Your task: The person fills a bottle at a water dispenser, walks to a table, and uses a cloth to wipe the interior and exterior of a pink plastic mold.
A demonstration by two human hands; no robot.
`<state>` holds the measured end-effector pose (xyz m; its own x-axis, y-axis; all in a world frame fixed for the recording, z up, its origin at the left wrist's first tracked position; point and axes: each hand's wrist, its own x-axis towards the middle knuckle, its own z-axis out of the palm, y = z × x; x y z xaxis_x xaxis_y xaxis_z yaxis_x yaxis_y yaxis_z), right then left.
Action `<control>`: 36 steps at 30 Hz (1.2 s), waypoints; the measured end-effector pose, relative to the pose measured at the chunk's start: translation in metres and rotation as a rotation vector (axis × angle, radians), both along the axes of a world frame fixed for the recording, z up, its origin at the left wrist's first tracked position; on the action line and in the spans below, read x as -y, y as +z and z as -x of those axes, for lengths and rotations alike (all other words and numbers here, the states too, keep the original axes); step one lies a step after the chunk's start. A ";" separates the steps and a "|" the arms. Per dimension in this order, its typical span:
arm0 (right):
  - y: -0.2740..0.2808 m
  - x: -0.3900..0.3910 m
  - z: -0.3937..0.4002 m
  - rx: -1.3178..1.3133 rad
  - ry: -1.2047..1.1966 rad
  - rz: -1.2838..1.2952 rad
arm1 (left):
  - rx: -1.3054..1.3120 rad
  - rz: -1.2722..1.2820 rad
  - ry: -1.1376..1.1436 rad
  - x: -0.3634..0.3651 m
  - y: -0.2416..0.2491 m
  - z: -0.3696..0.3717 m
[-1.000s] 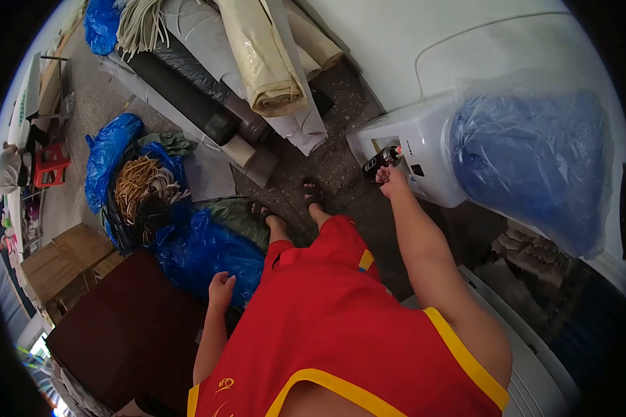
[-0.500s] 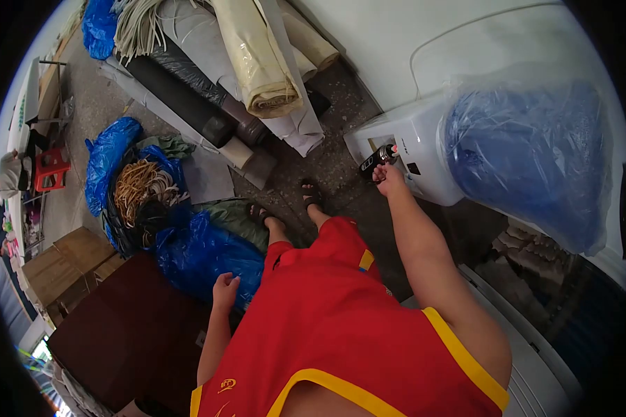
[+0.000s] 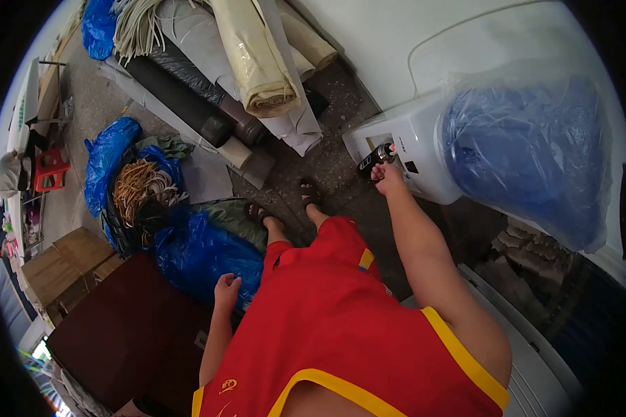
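Observation:
My right hand (image 3: pixel 387 178) is closed around a dark bottle (image 3: pixel 374 159) with a metallic-looking neck. The bottle lies at a slant in view, at the front recess of a white water dispenser (image 3: pixel 425 124). Part of its body is hidden by my fingers. On the dispenser sits a large blue water jug (image 3: pixel 525 156) under clear plastic wrap. At my side hangs my left hand (image 3: pixel 227 289), its fingers loosely bent and apart, holding nothing. It is nearest to a crumpled blue plastic bag (image 3: pixel 205 254).
Several rolls of material, including a cream roll (image 3: pixel 257 55) and a black roll (image 3: pixel 177 97), lie on the floor ahead. Left are a bundle of tan cords (image 3: pixel 138 186), a cardboard box (image 3: pixel 69 264), a dark red-brown surface (image 3: pixel 129 326) and a red stool (image 3: pixel 50 169) near another person.
Almost nothing differs. The view has shifted very slightly; my right hand stays on the bottle at the dispenser, and my left hand still hangs at my side.

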<state>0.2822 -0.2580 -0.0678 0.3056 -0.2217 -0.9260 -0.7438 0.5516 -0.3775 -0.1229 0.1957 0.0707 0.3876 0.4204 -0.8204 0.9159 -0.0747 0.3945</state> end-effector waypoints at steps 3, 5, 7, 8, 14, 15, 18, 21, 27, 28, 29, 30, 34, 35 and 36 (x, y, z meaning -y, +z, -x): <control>-0.004 0.002 0.000 0.001 0.019 -0.006 | -0.004 0.000 0.021 0.004 0.004 -0.003; -0.003 0.002 0.000 -0.001 0.022 -0.005 | -0.011 -0.001 0.022 0.008 0.010 -0.008; -0.001 0.000 0.000 0.017 0.016 0.012 | 0.011 -0.005 0.093 0.011 0.014 -0.011; 0.001 -0.001 0.000 0.018 0.017 0.012 | 0.011 -0.005 0.094 0.010 0.012 -0.009; -0.002 0.001 -0.002 -0.010 0.015 -0.020 | 0.000 -0.049 0.043 0.004 0.002 -0.002; -0.001 0.001 -0.002 -0.011 0.014 -0.013 | 0.009 -0.047 0.041 0.004 0.003 -0.002; 0.003 0.000 -0.002 -0.010 0.021 -0.010 | 0.020 -0.048 0.033 0.003 0.003 -0.004; 0.001 0.000 -0.002 -0.003 0.034 -0.005 | 0.018 -0.044 0.029 0.001 0.002 -0.004; 0.003 -0.002 -0.002 0.000 0.039 0.005 | 0.009 -0.057 0.018 0.000 0.004 -0.006; 0.004 -0.002 -0.002 0.003 0.032 0.008 | 0.013 -0.056 0.024 0.001 0.005 -0.006; 0.004 -0.002 -0.003 0.003 0.032 0.008 | 0.013 -0.056 0.024 0.001 0.005 -0.008; 0.003 -0.002 -0.003 -0.005 0.038 0.003 | 0.016 -0.063 0.010 0.000 0.005 -0.008; 0.004 -0.003 -0.003 -0.015 0.037 0.009 | 0.018 -0.057 0.005 0.001 0.005 -0.010; 0.005 -0.003 -0.003 -0.015 0.037 0.009 | 0.017 -0.057 0.005 0.001 0.006 -0.010; 0.005 -0.003 -0.003 -0.022 0.032 0.007 | 0.026 -0.046 0.025 0.002 0.005 -0.010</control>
